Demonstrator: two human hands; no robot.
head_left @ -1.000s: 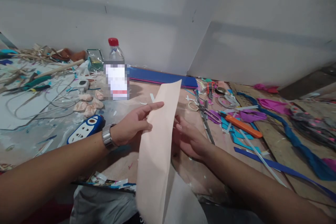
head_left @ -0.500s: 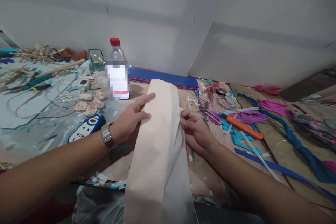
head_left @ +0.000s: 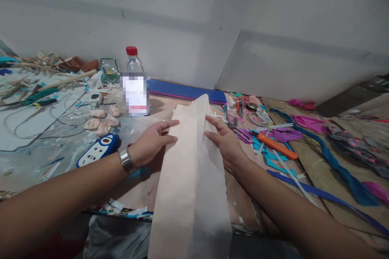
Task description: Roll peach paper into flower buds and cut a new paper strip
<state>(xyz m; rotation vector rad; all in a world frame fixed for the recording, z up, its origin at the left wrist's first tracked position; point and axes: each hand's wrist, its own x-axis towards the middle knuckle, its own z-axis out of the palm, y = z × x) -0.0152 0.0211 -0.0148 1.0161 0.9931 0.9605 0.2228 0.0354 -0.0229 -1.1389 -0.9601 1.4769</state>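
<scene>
Between my hands, a long pale peach paper sheet runs from mid-table down past the front edge, with a lengthwise fold and a raised peak at its far end. My left hand, with a metal watch on the wrist, grips its left edge; thumb and forefinger lie on top, the other fingers are partly hidden. On the opposite side, my right hand pinches the right edge near the peak, its lower fingers partly out of sight.
A phone leans on a red-capped bottle. Left are a power strip, peach fabric pieces, pliers and cables. Right lie an orange utility knife, scissors and coloured scraps. Blue sheets rest along the wall.
The sheet's far end has opened out and now rises to a peak on the right. My right hand has moved slightly up along the edge; my left hand has shifted slightly down.
</scene>
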